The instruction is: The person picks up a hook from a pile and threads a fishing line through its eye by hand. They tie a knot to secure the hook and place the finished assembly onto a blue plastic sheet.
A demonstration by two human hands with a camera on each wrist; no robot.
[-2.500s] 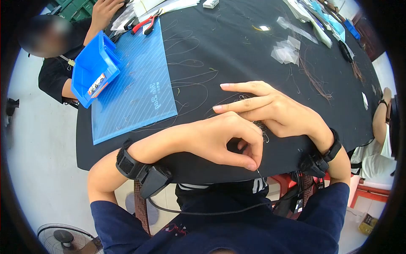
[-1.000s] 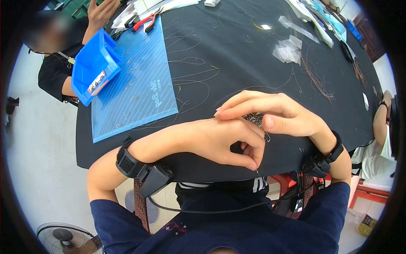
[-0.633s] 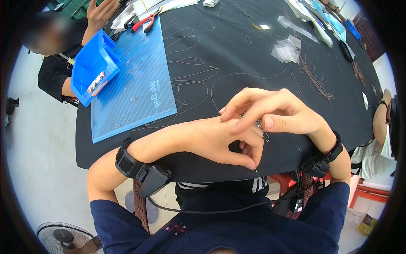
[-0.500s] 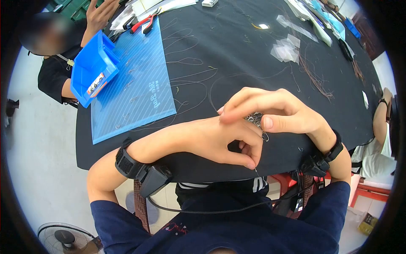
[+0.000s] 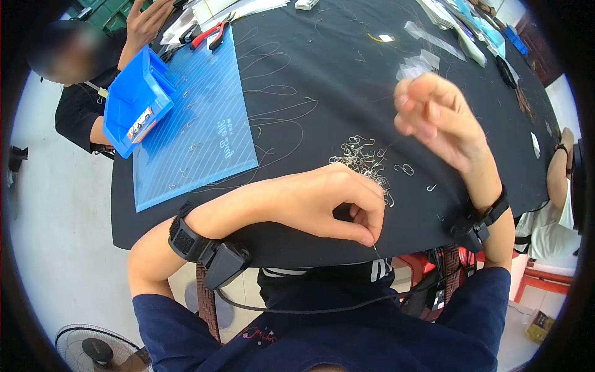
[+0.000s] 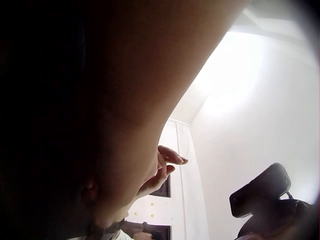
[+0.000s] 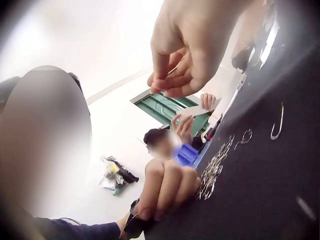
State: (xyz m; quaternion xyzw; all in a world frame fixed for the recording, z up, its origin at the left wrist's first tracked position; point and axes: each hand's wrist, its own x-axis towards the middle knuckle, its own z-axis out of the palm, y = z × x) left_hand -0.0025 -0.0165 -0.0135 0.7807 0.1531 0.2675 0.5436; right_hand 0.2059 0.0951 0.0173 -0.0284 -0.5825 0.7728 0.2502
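Observation:
My left hand [image 5: 334,201] is at the table's front edge, thumb and index finger pinching a small fish hook [image 5: 375,247]; only a short metal end shows below the fingertips, the rest is hidden. Raised over the table to the right is my right hand [image 5: 443,121], its fingers curled. In the right wrist view its thumb and fingertips meet, and a thin fishing line [image 6: 188,142] curves beside those fingertips in the left wrist view. A pile of fish hooks [image 5: 362,158] lies just beyond my left knuckles, with a few loose hooks [image 5: 405,169] to its right.
A blue striped plastic folder [image 5: 204,136] on the black tablecloth [image 5: 347,68] bears hooks with looped lines, a blue bin [image 5: 139,102] and red-handled pliers [image 5: 211,36]. Clear plastic pieces [image 5: 418,64] and paper stacks lie farther back. Another person's hand [image 5: 145,28] is across the table.
My right hand has left the back of my left hand and risen away to the far right, its fingers now curled. The hook pile is uncovered. My left hand keeps its pinch in place.

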